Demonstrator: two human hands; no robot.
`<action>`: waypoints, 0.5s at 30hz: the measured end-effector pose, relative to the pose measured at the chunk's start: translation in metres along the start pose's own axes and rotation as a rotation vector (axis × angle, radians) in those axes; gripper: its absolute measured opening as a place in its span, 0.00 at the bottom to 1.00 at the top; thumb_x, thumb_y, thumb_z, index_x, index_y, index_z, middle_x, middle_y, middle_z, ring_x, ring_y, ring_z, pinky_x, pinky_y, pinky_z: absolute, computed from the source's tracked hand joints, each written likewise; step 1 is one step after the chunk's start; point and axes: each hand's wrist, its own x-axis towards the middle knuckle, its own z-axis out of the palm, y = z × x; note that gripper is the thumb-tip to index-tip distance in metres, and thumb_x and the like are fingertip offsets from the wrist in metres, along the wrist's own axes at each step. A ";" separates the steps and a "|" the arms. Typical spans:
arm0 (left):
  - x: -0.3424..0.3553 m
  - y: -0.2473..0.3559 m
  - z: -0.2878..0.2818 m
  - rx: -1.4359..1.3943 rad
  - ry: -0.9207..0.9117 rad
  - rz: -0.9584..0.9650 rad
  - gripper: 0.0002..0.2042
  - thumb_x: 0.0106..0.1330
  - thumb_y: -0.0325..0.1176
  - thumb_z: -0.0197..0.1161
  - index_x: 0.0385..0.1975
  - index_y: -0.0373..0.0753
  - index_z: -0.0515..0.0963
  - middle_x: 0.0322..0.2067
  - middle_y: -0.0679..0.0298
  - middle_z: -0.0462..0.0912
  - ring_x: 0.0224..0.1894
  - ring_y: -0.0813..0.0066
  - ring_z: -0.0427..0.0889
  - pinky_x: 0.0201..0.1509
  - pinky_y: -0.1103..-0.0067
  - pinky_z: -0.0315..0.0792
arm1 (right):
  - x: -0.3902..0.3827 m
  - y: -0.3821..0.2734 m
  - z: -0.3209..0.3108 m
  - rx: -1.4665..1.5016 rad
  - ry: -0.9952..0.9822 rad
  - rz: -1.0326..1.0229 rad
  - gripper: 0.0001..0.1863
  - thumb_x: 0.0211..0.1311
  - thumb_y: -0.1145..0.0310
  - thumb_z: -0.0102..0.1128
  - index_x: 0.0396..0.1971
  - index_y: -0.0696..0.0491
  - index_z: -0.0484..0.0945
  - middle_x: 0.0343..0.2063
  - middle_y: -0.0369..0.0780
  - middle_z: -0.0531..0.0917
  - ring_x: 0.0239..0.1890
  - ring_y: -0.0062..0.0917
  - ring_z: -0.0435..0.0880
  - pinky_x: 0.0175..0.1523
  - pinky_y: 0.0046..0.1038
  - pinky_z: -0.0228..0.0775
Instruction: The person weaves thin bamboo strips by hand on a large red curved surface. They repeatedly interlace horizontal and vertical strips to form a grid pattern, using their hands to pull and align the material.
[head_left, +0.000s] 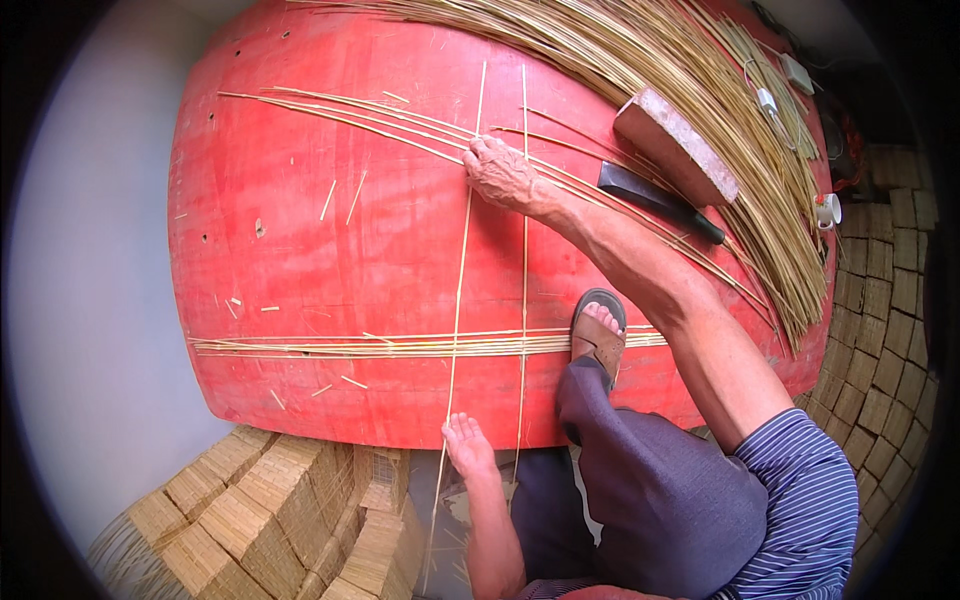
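Note:
A long, thin straw-coloured stalk (462,270) runs lengthwise over the red board (350,260) and hangs past its near edge. At its far part my right hand (503,178) is closed on it, beside several stalks (370,115) lying crosswise. My left hand (468,447), just off the near edge, has its fingertips closed at the same stalk. A second lengthwise stalk (525,260) lies to the right, partly under my right wrist. My sandalled foot (600,330) rests on a crosswise bundle of stalks (400,346) near the front edge.
A large heap of stalks (700,70) covers the far right, with a brick (676,147) on it. A broad black-handled knife (655,202) lies beside the brick. A white cup (828,210) and a cable (768,102) are farther right. Stacked woven bundles (250,520) stand below left.

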 end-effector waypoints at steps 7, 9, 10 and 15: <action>0.004 -0.003 -0.004 -0.065 0.009 -0.010 0.24 0.74 0.45 0.56 0.61 0.35 0.66 0.60 0.57 0.74 0.59 0.63 0.74 0.67 0.65 0.65 | 0.000 -0.002 -0.003 0.051 -0.020 -0.014 0.09 0.60 0.71 0.51 0.37 0.59 0.76 0.38 0.49 0.79 0.46 0.40 0.80 0.50 0.38 0.75; 0.006 -0.003 -0.006 -0.084 0.007 -0.015 0.23 0.75 0.45 0.56 0.60 0.35 0.66 0.59 0.58 0.74 0.58 0.63 0.75 0.67 0.65 0.65 | 0.000 -0.002 -0.004 0.056 -0.028 -0.017 0.09 0.60 0.71 0.51 0.36 0.59 0.76 0.38 0.49 0.78 0.46 0.40 0.80 0.50 0.38 0.76; 0.006 -0.004 -0.006 -0.081 0.003 -0.016 0.23 0.75 0.45 0.56 0.60 0.35 0.66 0.59 0.58 0.74 0.58 0.63 0.74 0.66 0.65 0.65 | 0.000 -0.001 -0.004 0.055 -0.030 -0.020 0.09 0.60 0.71 0.51 0.36 0.59 0.75 0.38 0.49 0.78 0.46 0.40 0.80 0.50 0.38 0.76; -0.006 0.000 0.000 -0.113 0.102 -0.096 0.21 0.74 0.46 0.57 0.56 0.37 0.68 0.53 0.60 0.78 0.52 0.65 0.78 0.59 0.66 0.71 | -0.005 -0.001 -0.004 0.062 -0.035 -0.025 0.08 0.59 0.72 0.51 0.36 0.59 0.75 0.37 0.48 0.78 0.45 0.40 0.80 0.49 0.38 0.76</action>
